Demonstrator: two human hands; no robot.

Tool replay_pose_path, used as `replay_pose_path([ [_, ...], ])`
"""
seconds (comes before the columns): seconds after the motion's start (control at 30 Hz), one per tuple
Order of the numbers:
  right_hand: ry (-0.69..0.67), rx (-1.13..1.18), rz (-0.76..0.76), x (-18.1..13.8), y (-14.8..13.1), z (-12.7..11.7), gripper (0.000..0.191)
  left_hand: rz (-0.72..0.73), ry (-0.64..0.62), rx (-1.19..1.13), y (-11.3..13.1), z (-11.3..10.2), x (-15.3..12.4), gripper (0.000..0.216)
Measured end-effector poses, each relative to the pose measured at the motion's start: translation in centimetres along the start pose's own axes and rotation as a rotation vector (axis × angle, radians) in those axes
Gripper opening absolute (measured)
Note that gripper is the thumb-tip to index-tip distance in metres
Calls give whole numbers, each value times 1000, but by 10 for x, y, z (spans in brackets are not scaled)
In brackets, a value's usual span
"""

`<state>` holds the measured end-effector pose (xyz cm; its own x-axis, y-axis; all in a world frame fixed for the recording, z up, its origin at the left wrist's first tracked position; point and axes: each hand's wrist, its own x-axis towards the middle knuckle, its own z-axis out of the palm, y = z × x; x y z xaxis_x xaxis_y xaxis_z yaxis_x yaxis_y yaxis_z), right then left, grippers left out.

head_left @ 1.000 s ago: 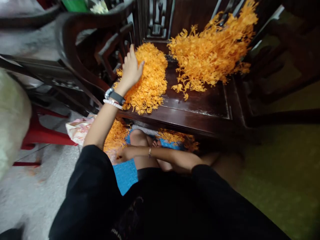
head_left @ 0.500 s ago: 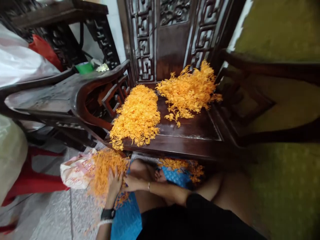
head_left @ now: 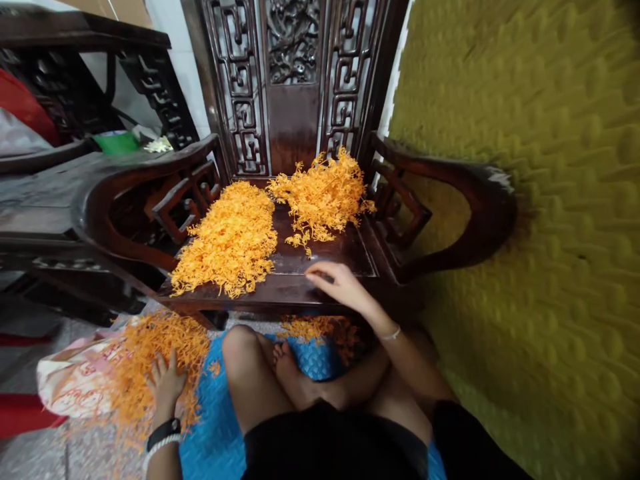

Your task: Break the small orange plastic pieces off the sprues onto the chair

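Note:
My left hand point(head_left: 167, 381) rests on a loose pile of dull orange, stringy pieces point(head_left: 165, 333) on the floor, its fingers spread. My right hand point(head_left: 337, 285) hovers by the front edge of the dark wooden chair seat point(head_left: 295, 263), thumb and fingertips drawn together; whatever may be pinched there is too small to make out. On that seat, left, lies a thick heap of bright yellow-orange curly pieces, like artificial flower parts point(head_left: 230, 240). A second, more tangled heap of the same pieces point(head_left: 325, 193) sits at the back right, some distance beyond my right hand.
Curved armrests point(head_left: 480, 220) flank the seat, and a carved backrest point(head_left: 293, 113) rises behind. More orange pieces point(head_left: 313, 327) lie beneath the chair by a blue mat point(head_left: 215, 427). A printed bag point(head_left: 75, 377) is at lower left. A green-yellow padded surface point(head_left: 550, 320) stands at right.
My right hand has left the floor pile and moved right and up to the seat's front edge. My left hand stays on the pile, fingers spread. The view has turned right.

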<state>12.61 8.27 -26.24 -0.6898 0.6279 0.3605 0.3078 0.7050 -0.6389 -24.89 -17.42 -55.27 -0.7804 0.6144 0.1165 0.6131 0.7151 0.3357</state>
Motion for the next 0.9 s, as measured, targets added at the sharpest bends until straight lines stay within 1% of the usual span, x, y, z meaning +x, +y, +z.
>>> replay_pose_path([
  [0.03,46,-45,9,4,4,-4,18,2,11,-8,6,-4,-3,53],
  [0.07,61,-70,13,5,8,-4,16,6,30,-14,13,-6,-7,54],
  [0.13,36,-34,16,1,15,7,17,26,76,-15,31,-8,-20,55],
  [0.17,25,-11,17,-2,18,15,19,52,80,-14,39,-6,-27,52],
  [0.23,46,17,24,-9,21,30,21,129,28,-18,51,1,-38,43],
  [0.3,93,22,30,-13,23,39,22,129,-4,-18,52,8,-45,40],
  [0.4,136,-4,17,-12,26,42,23,21,15,-12,32,8,-44,40],
  [0.5,161,-77,-20,-9,29,43,22,-81,44,-24,1,-6,-35,40],
  [0.57,262,-169,-40,-13,28,53,21,-138,59,-43,-17,-16,-30,39],
  [0.6,320,-211,-40,-17,26,62,21,-163,63,-56,-23,-19,-28,39],
  [0.63,323,-230,-36,-23,24,74,23,-184,68,-72,-27,-22,-27,38],
  [0.67,256,-221,-37,-29,20,90,26,-201,75,-89,-29,-23,-28,37],
  [0.7,142,-189,-40,-35,16,108,28,-216,88,-106,-30,-23,-30,37],
  [0.73,-94,-126,-63,-40,11,129,30,-235,107,-124,-29,-22,-32,39],
  [0.77,-260,-80,-97,-43,8,151,26,-261,135,-141,-27,-19,-36,43],
  [0.8,-358,-51,-115,-43,6,174,20,-294,168,-159,-25,-17,-40,46],
  [0.83,-429,-34,-113,-40,5,196,15,-331,201,-181,-22,-14,-44,48],
  [0.9,-508,-34,-51,-24,9,234,14,-384,241,-245,-16,-9,-52,46],
])
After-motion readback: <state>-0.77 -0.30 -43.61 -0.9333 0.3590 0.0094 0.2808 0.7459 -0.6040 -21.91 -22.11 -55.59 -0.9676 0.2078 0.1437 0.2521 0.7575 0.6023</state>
